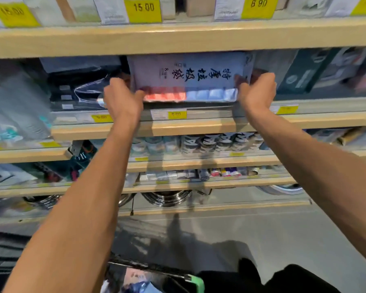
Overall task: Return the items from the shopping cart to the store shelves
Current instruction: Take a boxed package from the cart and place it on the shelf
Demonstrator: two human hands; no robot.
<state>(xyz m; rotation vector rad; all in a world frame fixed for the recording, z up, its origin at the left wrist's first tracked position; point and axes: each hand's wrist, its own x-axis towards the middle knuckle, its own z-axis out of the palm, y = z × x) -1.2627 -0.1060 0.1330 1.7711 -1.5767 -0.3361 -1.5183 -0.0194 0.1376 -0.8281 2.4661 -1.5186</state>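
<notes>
Head camera view, looking forward and down: both bare arms reach up to a wooden store shelf [178,126]. The left hand [123,98] and right hand [257,92] clasp the two short ends of a flat white package [188,77], fingers closed around its edges. The package sits in the shelf opening, its lower edge just above the shelf lip and price tags, between dark packaged goods on the left and a dark green box [304,72] on the right. Its long axis runs left to right; the printed face points toward the camera, with the lettering upside down. The shopping cart [156,278] shows at the bottom edge. Likely risks: the package catching on neighbouring goods or tipping forward if released before seated.
</notes>
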